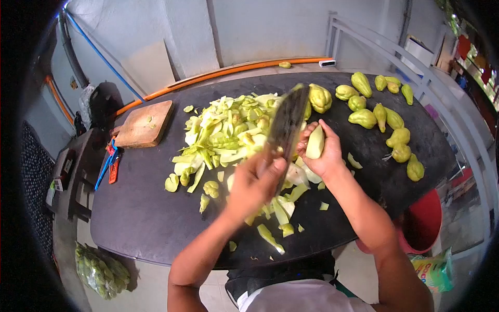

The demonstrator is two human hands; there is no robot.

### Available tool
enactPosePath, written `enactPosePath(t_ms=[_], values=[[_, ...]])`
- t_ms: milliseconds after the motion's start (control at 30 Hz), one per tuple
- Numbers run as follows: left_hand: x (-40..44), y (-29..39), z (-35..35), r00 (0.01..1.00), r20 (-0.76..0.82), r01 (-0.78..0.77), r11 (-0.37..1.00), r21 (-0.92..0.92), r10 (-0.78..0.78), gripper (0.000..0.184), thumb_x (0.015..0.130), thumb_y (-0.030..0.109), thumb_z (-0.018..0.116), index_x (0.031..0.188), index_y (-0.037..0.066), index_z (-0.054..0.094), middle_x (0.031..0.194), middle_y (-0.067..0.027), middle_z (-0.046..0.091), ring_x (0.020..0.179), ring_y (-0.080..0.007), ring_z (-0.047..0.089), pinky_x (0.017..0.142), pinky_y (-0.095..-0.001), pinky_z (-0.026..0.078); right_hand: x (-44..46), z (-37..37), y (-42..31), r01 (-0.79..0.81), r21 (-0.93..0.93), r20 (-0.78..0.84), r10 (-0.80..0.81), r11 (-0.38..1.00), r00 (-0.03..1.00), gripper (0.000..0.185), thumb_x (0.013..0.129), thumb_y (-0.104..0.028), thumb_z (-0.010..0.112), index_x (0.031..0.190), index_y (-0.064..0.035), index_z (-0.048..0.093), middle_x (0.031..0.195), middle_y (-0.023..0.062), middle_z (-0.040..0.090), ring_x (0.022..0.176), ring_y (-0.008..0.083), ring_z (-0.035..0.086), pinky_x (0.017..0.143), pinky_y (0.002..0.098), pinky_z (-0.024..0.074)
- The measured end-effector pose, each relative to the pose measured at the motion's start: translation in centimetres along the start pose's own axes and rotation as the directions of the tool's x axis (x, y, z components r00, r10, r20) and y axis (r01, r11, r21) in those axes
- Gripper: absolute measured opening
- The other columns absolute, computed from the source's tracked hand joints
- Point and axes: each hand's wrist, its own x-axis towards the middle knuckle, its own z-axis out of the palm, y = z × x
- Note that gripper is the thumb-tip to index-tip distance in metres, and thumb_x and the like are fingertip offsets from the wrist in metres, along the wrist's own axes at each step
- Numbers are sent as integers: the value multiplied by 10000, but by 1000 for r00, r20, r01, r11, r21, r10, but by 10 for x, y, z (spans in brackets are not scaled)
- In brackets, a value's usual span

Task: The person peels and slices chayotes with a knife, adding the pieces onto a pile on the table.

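A pale wall (270, 31) is rising behind the dark surface (145, 208), which is filling most of the view. A broad pile (223, 130) of green peels and cut pieces is covering the middle of the surface. A red bin (426, 218) is standing below its right edge, and a clear bag (101, 270) of green things is sitting on the floor at the lower left. A wooden board (143, 125) is lying near the far left edge, well apart from the knife (288, 117). The knife is pointing up and away, its wide blade blurring in front of the pile's right side. The left hand (257, 184) is closing around its handle, thumb uppermost. The right hand (325, 151) is curling partway, palm up, and is holding a pale green piece (315, 142) between thumb and fingers, just right of the blade; whether the two are touching, I cannot tell. Whole chayotes (364, 118) are lying in a loose group at the far right of the surface. An orange tool (114, 171) and a blue tool (104, 171) are resting just below the board. Small scraps (270, 238) are lying scattered toward the near edge.
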Motion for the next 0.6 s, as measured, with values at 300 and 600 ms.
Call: enactPosePath(t_ms=[300,600], values=[[-11,-22,24,994,-42,-93,987,130,99,326,993,270,699,1117,-23,627,708,4,519,693,-68,449,607,-266,411,-9,7,7,170,-98,-193,-187,980,963,240,998,-436,584,893,-221,572,833,-40,620,790,158,624,715,348,524],[-13,-20,26,988,-19,-146,969,198,153,316,986,242,707,1098,-36,607,691,-16,508,680,-81,433,603,-267,411,-19,27,12,299,-258,-116,-337,919,934,419,999,-603,542,925,-190,519,895,3,592,833,161,610,758,323,520]])
